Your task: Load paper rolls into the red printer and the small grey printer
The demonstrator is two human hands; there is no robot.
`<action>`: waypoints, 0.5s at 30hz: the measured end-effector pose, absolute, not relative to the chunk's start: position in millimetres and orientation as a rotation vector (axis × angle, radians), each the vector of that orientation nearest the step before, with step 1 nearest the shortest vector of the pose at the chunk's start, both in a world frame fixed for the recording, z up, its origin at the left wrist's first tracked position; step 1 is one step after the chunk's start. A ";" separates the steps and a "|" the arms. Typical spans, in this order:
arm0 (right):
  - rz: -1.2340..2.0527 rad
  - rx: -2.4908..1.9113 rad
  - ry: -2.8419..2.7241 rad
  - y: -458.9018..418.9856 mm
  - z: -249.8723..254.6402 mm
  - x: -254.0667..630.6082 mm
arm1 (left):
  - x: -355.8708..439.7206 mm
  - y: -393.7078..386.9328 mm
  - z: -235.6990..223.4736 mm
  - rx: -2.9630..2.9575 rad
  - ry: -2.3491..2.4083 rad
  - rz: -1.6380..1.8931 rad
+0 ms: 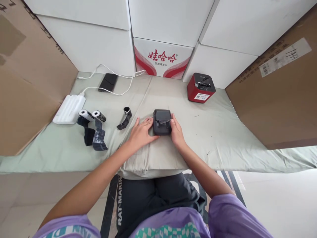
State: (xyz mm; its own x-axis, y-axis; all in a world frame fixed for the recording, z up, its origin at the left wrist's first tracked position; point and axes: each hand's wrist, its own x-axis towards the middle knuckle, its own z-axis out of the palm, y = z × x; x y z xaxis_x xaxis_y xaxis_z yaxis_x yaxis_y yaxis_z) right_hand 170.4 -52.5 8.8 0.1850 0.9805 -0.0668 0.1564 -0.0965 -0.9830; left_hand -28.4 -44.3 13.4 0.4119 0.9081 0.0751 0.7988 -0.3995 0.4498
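A small black printer lies on the cloth in front of me, with a crumpled dark strip across its top. My left hand grips its left side, fingertips on the edge and thumb reaching along the front corner. Against the right side, my right hand has its fingers closed along the edge; part of them is hidden. Left of my left hand sits a small roll with a dark tail. Farther left lie two more rolls, a white-cored one and a dark one, with their strips unrolled toward me.
A red and black box-shaped device stands at the back right. A white power bank with a white cable and a black phone lie at the left. White cartons line the back; brown cardboard boxes flank both sides.
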 end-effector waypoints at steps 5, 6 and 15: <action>1.028 -1.470 -1.144 -50.5 5.2 172.3 | -28.5 -42.6 9.4 2.372 1.449 0.434; 1.029 -1.465 -1.146 -50.4 4.2 172.2 | -28.3 -43.0 8.2 2.378 1.454 0.438; 1.036 -1.441 -1.128 -50.2 6.6 171.6 | -28.6 -46.2 6.6 2.351 1.499 0.510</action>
State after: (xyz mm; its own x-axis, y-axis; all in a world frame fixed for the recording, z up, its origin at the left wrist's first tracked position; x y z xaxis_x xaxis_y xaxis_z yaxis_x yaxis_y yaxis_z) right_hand 171.6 -50.2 6.6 0.2002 0.9786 -0.0468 0.1298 -0.0739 -0.9888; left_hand -28.6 -46.2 6.6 0.3902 0.9113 0.1313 0.8025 -0.4065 0.4367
